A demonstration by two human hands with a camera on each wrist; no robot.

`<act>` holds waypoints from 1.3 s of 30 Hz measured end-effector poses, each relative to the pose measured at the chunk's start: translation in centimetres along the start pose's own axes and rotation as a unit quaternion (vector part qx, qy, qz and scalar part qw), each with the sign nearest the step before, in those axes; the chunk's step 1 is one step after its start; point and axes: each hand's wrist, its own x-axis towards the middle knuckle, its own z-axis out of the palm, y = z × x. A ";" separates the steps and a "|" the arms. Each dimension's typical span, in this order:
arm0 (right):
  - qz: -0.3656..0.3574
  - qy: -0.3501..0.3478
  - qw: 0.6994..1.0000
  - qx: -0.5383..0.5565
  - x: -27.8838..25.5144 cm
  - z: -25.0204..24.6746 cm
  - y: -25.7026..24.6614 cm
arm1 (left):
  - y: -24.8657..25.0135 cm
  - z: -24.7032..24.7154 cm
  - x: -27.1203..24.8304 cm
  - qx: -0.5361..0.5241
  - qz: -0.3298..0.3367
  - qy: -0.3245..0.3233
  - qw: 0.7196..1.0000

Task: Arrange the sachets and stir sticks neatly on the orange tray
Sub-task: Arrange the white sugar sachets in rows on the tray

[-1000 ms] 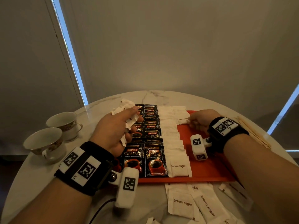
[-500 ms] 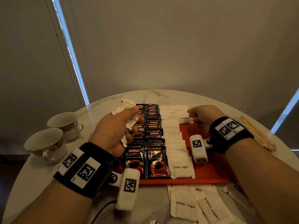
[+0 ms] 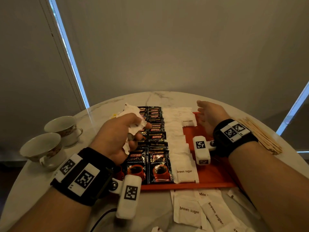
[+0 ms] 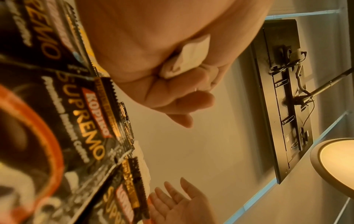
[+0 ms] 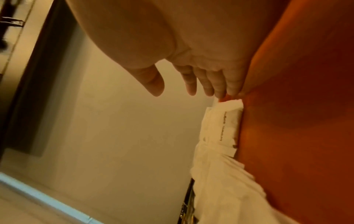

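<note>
Nearest the viewer, at least three loose brown sugar sachets [image 3: 189,210] are seen on the marble table [image 3: 33,181], just in front of the orange tray [image 3: 215,174]. On the tray, two columns of black coffee sachets [image 3: 158,166] are laid overlapping, with one column of white sugar sachets [image 3: 182,148] beside them on the right (an exact count is prevented by the overlap, and the left coffee column is partly hidden by the left wrist). A second column is begun at the far end by a single sachet [image 3: 188,122]. The left hand [image 3: 117,136] is held above the coffee columns, its fingers curled round a bunch of white sachets [image 3: 133,118]. The right hand [image 3: 209,114] is held open over the tray's far right part, fingers straight and nothing in it. Two teacups [image 3: 50,144] are stood at the left of the table. A pile of wooden stir sticks [image 3: 260,134] is lain on the table to the right of the tray, behind the right wrist.
</note>
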 end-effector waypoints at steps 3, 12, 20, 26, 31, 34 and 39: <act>-0.093 -0.030 0.992 -0.074 -2.4 0.7 -1.2 | -0.2 0.3 -0.5 0.024 -0.004 -0.046 0.999; -0.161 -0.295 0.933 -0.132 -12.1 4.5 -1.5 | -0.4 0.5 -1.7 0.166 0.004 -0.140 0.976; -0.110 -0.226 0.966 0.055 -11.3 3.9 -1.3 | -0.3 0.1 -0.8 0.088 0.028 -0.032 0.995; -0.126 -0.278 0.952 -0.022 -11.5 4.1 -0.5 | -0.4 0.0 -0.8 0.090 0.072 -0.044 0.992; -0.116 -0.268 0.956 -0.010 -11.5 4.4 -0.2 | -1.0 0.1 -0.8 0.134 0.093 -0.051 0.985; -0.104 -0.288 0.950 -0.056 -11.5 4.2 -0.1 | -0.8 0.0 -0.6 0.092 0.084 -0.012 0.992; -0.107 -0.256 0.959 -0.062 -11.5 4.2 -0.3 | -0.5 0.2 -0.5 0.038 0.073 0.016 0.996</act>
